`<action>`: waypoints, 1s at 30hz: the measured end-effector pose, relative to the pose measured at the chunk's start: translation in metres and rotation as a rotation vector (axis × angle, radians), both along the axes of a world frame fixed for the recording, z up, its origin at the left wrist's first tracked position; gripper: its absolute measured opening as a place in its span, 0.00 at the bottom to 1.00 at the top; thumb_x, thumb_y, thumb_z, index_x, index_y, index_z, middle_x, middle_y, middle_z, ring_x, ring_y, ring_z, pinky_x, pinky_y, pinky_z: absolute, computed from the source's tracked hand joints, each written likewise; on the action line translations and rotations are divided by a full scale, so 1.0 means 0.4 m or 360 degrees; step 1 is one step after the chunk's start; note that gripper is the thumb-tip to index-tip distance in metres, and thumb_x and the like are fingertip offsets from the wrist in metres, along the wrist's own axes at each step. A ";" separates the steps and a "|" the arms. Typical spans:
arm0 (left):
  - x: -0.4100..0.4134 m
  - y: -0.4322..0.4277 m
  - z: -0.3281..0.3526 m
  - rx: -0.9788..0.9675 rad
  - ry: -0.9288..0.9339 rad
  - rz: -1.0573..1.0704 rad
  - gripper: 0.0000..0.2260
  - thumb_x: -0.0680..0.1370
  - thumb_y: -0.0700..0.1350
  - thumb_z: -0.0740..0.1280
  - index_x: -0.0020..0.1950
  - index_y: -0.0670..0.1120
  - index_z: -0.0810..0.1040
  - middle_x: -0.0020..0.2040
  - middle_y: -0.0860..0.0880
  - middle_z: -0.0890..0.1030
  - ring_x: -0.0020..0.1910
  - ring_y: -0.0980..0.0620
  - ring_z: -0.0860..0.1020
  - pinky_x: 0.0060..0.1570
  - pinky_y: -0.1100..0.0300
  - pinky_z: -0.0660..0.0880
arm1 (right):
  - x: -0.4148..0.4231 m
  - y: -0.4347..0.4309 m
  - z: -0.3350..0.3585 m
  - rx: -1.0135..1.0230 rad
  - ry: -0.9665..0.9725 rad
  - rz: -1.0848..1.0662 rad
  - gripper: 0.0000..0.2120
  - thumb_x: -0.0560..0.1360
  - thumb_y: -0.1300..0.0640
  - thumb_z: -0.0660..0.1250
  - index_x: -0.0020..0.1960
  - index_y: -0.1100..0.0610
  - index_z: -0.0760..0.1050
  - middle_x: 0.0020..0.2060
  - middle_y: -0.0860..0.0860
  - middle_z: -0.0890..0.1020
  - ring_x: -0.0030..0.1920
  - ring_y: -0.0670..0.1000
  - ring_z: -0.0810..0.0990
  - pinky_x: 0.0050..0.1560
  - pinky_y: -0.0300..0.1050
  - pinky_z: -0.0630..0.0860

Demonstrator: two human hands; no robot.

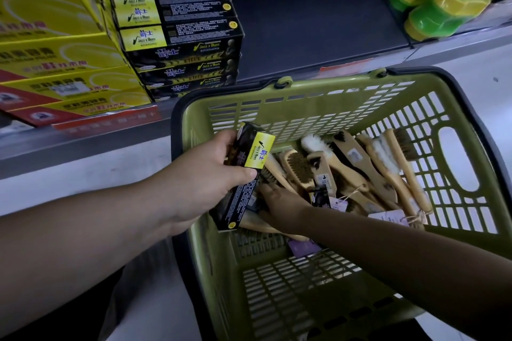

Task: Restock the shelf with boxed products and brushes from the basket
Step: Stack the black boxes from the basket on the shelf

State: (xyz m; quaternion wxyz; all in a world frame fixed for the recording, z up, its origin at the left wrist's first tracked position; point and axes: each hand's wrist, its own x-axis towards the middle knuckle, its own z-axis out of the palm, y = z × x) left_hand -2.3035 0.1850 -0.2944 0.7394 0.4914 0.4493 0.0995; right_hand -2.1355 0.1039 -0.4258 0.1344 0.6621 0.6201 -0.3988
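Your left hand (205, 174) grips black-and-yellow cardboard box (259, 152); right hand (279, 202) reaches among wooden brushes (357, 163) in green plastic basket (332, 88), grasp unclear; dark shelf (318, 22) gap unfilled, brushes all left

"Jazz & Blues" and the characters 爵士 are showing on the yellow end of the box (257, 152) in the left hand (205, 174), and repeating across the stacked black boxes (180, 36) on the shelf (318, 36); the yellow cartons' (55, 44) print is blurring beyond reading.

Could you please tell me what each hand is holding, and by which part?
The left hand grips a black-and-yellow box near its yellow end. The right hand is among the brushes; its hold cannot be told.
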 end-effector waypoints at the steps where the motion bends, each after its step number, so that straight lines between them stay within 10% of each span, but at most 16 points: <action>1: -0.001 0.000 -0.001 0.0002 -0.0005 0.0001 0.19 0.75 0.36 0.65 0.63 0.53 0.71 0.55 0.52 0.81 0.52 0.57 0.80 0.40 0.70 0.73 | -0.005 0.000 -0.006 -0.0021 0.0001 0.0014 0.25 0.77 0.54 0.60 0.72 0.58 0.59 0.67 0.59 0.68 0.65 0.59 0.69 0.60 0.48 0.68; 14: -0.006 -0.002 -0.014 -0.0007 -0.0077 -0.0003 0.19 0.75 0.34 0.65 0.60 0.55 0.72 0.54 0.53 0.81 0.47 0.62 0.81 0.36 0.75 0.72 | -0.013 -0.023 0.013 0.0008 -0.0188 -0.0020 0.23 0.77 0.56 0.60 0.69 0.62 0.60 0.66 0.60 0.68 0.61 0.61 0.72 0.55 0.51 0.71; 23: -0.006 -0.004 -0.017 -0.0016 -0.0109 -0.0012 0.18 0.76 0.36 0.65 0.56 0.59 0.71 0.49 0.61 0.81 0.44 0.70 0.79 0.33 0.78 0.71 | -0.030 -0.075 0.195 -0.0038 0.1083 -0.1600 0.18 0.72 0.57 0.65 0.61 0.59 0.71 0.56 0.61 0.77 0.56 0.60 0.78 0.60 0.58 0.74; 30: 0.004 -0.019 -0.009 -0.0085 -0.0083 -0.0014 0.14 0.77 0.39 0.64 0.57 0.57 0.72 0.50 0.59 0.83 0.48 0.67 0.79 0.43 0.70 0.71 | -0.039 -0.050 0.262 -0.0108 0.1831 -0.1884 0.18 0.69 0.68 0.64 0.58 0.58 0.71 0.52 0.57 0.79 0.52 0.56 0.81 0.53 0.49 0.79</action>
